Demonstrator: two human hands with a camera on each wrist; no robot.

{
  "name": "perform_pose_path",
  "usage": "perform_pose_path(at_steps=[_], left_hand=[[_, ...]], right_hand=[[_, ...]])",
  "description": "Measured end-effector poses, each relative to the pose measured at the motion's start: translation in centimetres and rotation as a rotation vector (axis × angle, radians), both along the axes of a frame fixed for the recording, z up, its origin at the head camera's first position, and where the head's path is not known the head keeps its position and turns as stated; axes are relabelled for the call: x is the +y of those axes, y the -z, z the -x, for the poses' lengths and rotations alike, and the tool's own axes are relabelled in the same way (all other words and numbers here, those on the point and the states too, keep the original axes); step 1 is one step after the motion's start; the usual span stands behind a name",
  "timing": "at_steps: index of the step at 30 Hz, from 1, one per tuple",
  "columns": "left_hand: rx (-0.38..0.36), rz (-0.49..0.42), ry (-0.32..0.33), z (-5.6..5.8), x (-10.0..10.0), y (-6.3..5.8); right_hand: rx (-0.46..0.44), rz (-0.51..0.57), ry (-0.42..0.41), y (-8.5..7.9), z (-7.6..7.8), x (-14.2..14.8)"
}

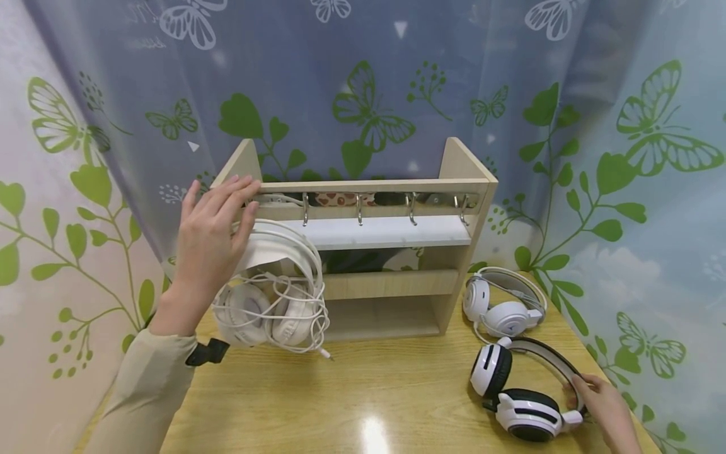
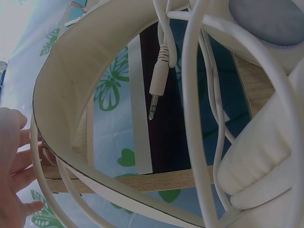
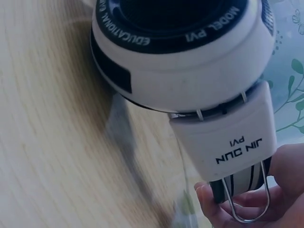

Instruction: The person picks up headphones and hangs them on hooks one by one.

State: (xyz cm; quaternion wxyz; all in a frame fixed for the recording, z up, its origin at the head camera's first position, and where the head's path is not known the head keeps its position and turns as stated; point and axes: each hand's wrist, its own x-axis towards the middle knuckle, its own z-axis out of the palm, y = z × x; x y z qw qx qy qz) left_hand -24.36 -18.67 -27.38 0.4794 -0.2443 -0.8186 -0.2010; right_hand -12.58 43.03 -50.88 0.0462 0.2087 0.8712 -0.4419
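My left hand (image 1: 212,227) is at the rack's top left corner, its fairly straight fingers lying over the front rail. Below it hangs a pair of white headphones (image 1: 309,265), its cable wound loosely around the ear cups; the hand hides the top of the headband. In the left wrist view, the cable's plug (image 2: 159,80) dangles inside the white headband (image 2: 61,80), with the fingertips just outside it. Over at the right, my right hand (image 1: 609,407) grips the headband of black-and-white headphones (image 1: 530,410). The right wrist view shows its fingers around the band below the white ear cup (image 3: 190,80).
The wooden rack (image 1: 391,284) has a row of metal hooks (image 1: 359,211) along its front rail and a white shelf (image 1: 391,232) behind them. Another white pair of headphones (image 1: 505,315) lies right of the rack on the wooden table (image 1: 317,403). Patterned curtains (image 1: 397,82) surround the table.
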Motion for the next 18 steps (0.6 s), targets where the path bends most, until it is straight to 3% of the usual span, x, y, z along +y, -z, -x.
perform_pose_path(at_steps=[18], left_hand=[[0.005,0.001,-0.002,0.0,0.0,0.0]], right_hand=[[-0.078,0.228,0.063,-2.0,-0.6,0.1]])
